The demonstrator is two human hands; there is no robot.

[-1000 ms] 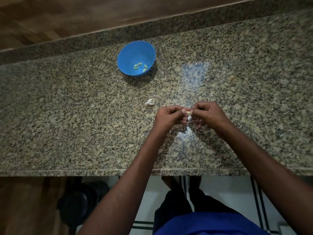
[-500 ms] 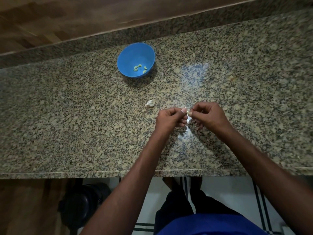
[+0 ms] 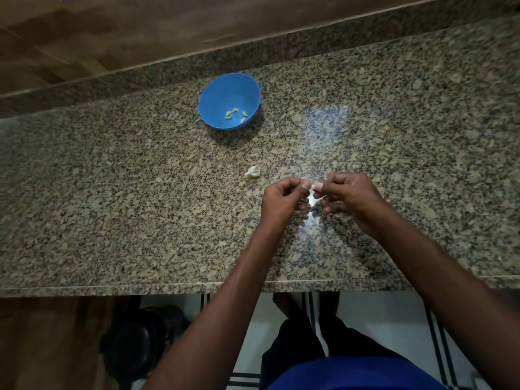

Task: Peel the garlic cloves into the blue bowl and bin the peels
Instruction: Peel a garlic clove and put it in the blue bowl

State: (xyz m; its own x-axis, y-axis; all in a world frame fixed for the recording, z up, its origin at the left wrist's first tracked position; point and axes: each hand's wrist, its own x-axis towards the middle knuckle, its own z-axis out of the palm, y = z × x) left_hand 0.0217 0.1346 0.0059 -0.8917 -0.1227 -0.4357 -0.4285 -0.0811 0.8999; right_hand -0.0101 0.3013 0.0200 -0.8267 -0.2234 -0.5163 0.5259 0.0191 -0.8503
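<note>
The blue bowl (image 3: 229, 101) holds a few peeled cloves (image 3: 235, 115), while left hand (image 3: 284, 199) and right hand (image 3: 347, 197) pinch one garlic clove (image 3: 313, 186) between curled fingertips.

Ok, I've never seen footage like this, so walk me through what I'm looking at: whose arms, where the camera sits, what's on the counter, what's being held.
There is no machine here: a person works with bare hands, and the single camera is worn on their head, looking down. The two arms reaching in from the bottom are theirs. The left hand and right hand meet over a speckled granite counter, fingers curled in a pinching grip round one small pale garlic clove, apparently peeling it. Further back stands a blue bowl holding a few peeled cloves. One whitish garlic piece lies loose on the counter beside the hands. Below the counter edge you see the person's legs and the floor.
</note>
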